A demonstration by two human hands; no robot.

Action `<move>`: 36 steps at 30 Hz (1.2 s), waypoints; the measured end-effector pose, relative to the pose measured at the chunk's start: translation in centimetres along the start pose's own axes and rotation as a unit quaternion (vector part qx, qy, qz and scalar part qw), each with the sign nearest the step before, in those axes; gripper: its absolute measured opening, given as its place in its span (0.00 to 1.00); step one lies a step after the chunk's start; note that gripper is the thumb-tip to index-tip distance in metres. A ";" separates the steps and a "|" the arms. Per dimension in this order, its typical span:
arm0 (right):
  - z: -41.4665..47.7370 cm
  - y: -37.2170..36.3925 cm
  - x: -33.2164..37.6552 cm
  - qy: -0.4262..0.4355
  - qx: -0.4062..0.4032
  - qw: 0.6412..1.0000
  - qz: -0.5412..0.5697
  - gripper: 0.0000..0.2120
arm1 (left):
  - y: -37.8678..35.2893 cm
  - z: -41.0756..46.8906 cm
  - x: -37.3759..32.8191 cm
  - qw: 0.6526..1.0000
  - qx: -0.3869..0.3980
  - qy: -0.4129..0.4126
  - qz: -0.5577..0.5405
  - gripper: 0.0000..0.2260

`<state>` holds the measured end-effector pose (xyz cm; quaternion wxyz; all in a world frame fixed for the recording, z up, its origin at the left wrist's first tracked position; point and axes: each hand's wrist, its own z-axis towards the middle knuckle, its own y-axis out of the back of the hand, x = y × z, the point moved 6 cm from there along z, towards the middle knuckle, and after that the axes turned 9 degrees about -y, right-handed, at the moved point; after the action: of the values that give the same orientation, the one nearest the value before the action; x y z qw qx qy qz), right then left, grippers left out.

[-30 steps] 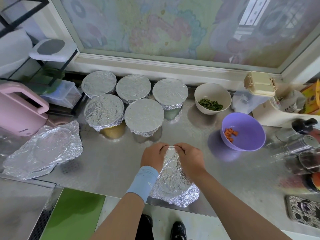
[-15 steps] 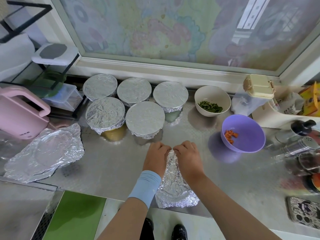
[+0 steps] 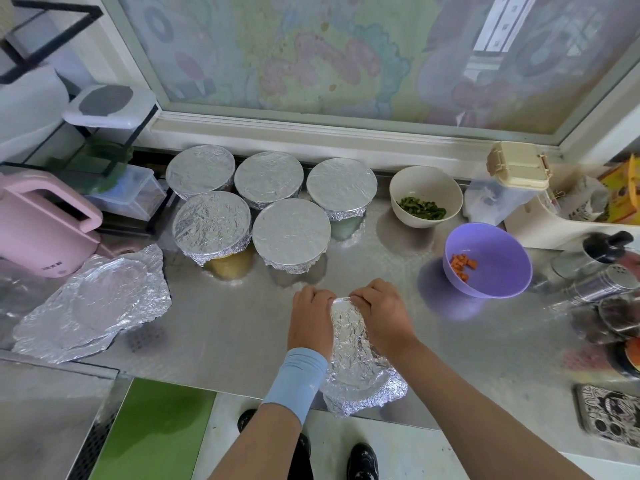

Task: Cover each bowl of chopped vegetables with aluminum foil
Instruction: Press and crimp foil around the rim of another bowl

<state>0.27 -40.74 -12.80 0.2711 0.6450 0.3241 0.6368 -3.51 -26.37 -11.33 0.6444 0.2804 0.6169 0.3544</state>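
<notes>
Bare counter (image 3: 225,327) lies open to my left up to the loose foil sheets (image 3: 93,303); covered bowls (image 3: 291,233) block the back edge, purple bowl (image 3: 498,271) the right.

Five covered bowls (image 3: 291,233) — contents hidden under foil. Foil sheet (image 3: 348,341) between left hand (image 3: 310,322) and right hand (image 3: 379,315): cannot tell what, if anything, lies under it; fingertips curled at far edge, mostly out of sight. Pink kettle (image 3: 41,226) cut by left edge. Phone (image 3: 609,415) cut by right edge. Jars (image 3: 602,289) far right blurred — contents unreadable. Left shoe (image 3: 247,419) mostly behind left forearm.
</notes>
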 end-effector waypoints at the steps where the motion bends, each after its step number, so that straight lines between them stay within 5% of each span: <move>1: 0.1 0.0 0.1 0.002 0.005 1.000 0.001 0.04 | 0.0 -0.1 -0.1 1.000 0.000 0.001 0.004 0.11; 6: 0.1 0.6 0.9 0.038 -0.016 0.999 -0.036 0.04 | 0.2 -0.7 0.0 0.997 -0.013 0.017 0.069 0.12; 13: -1.3 0.7 0.1 0.012 -0.070 0.996 -0.047 0.03 | -0.6 1.1 -1.9 0.994 0.032 -0.100 0.024 0.10; 18: -0.9 0.1 -0.4 -0.005 -0.042 0.999 -0.027 0.04 | -1.2 1.0 -1.0 0.997 0.032 -0.064 0.004 0.11; 31: 1.6 -2.7 5.0 0.112 0.045 0.990 -0.072 0.07 | 2.5 -0.7 4.0 0.996 -0.025 0.072 0.049 0.11; 36: 1.7 -2.7 4.6 0.088 0.029 0.993 -0.070 0.07 | 2.8 0.4 3.3 1.000 0.005 0.010 0.017 0.14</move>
<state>1.71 -35.38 -11.99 0.2667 0.5694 0.4093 0.6611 -3.47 -22.05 -11.06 0.6309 0.2902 0.6200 0.3651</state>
